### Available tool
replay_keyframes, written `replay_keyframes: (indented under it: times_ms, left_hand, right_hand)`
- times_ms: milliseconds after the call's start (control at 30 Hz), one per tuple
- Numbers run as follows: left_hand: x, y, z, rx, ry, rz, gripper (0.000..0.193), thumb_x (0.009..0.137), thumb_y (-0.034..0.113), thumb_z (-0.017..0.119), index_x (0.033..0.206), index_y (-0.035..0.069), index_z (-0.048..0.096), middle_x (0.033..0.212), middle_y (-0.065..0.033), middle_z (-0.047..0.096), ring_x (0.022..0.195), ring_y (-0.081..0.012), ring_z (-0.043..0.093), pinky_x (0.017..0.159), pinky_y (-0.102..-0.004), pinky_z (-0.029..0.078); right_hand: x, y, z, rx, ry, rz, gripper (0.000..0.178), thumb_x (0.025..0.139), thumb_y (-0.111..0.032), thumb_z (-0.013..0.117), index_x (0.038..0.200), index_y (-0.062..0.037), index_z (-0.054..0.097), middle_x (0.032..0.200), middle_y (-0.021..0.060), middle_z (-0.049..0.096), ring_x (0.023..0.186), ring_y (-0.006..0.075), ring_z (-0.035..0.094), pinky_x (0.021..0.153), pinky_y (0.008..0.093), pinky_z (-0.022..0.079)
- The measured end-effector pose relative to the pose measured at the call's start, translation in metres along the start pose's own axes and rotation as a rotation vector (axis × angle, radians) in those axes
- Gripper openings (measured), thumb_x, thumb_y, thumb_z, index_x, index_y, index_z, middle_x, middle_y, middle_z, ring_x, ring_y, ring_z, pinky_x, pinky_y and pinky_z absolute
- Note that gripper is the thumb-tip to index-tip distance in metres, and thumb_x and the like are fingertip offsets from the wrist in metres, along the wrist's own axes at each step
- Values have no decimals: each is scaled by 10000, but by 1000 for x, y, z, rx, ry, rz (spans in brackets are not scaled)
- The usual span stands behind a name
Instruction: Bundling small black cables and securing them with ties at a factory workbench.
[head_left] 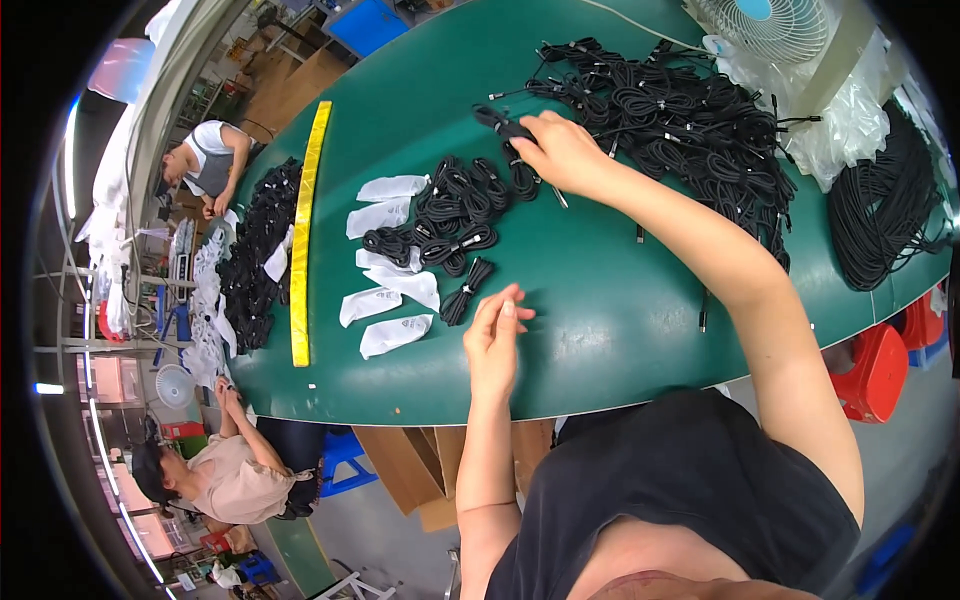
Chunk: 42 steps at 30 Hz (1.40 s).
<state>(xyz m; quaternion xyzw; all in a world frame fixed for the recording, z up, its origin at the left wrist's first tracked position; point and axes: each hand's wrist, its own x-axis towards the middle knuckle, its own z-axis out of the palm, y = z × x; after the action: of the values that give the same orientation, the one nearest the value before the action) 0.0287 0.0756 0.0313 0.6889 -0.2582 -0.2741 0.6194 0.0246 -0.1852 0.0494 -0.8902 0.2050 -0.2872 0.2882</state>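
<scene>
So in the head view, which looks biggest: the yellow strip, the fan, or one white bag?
1. Yellow strip, longest by far.
2. Fan, partly cut off at the frame edge, so unsure.
3. White bag, smallest.
The fisheye bends sizes near the rim.

Dark sleeveless top; both arms bare; no gloves or rings.

Illumination is bright and even across the worktop (620, 300), with no harsh glare on its green surface. Soft, short shadows lie directly beneath the left hand (497, 335) and the right hand (560, 150), indicating diffuse overhead light. Left of the worktop, ceiling strip lights burn out to white. Fisheye distortion curves the worktop edge strongly; a black vignette rings the frame. Focus is sharp centrally, softer toward the rim.
</scene>
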Motion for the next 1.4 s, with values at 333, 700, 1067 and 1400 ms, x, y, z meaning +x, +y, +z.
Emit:
replay_keyframes:
  times_ms: [333, 700, 1067, 1400]
  left_hand:
    - [11, 1, 46, -709, -178, 116, 262, 889, 196, 552, 1075, 13, 524, 1102, -151, 561, 740, -134, 532, 602, -252, 427]
    - [-19, -4, 53, -615, -241, 135, 246, 888, 110, 547, 1104, -1, 507, 1072, -96, 577, 904, -137, 550, 773, -273, 454]
    - [-22, 12, 59, -667, -262, -70, 192, 883, 57, 494, 1067, 2, 503, 1014, -108, 590, 952, -152, 551, 859, -286, 421]
    - [-18, 25, 33, 321, -319, 486, 314, 634, 50, 754, 916, 7, 623, 799, -58, 524, 667, -126, 523, 601, -229, 433]
  right_hand:
    - [-149, -53, -76, 325, -128, -163, 281, 777, -47, 630, 1033, 12, 530, 865, 147, 546, 646, 273, 591, 550, 322, 479]
    - [-163, -71, -79, 33, -79, -404, 132, 738, -54, 640, 811, -22, 534, 708, 80, 470, 585, 231, 559, 468, 340, 453]
    - [-172, -74, -87, -9, -120, -390, 239, 710, -125, 683, 881, -13, 558, 852, 105, 544, 704, 236, 575, 576, 340, 475]
    - [-148, -60, -102, -231, -244, -677, 192, 740, -149, 623, 907, -60, 586, 811, 47, 512, 846, 197, 553, 925, 412, 370]
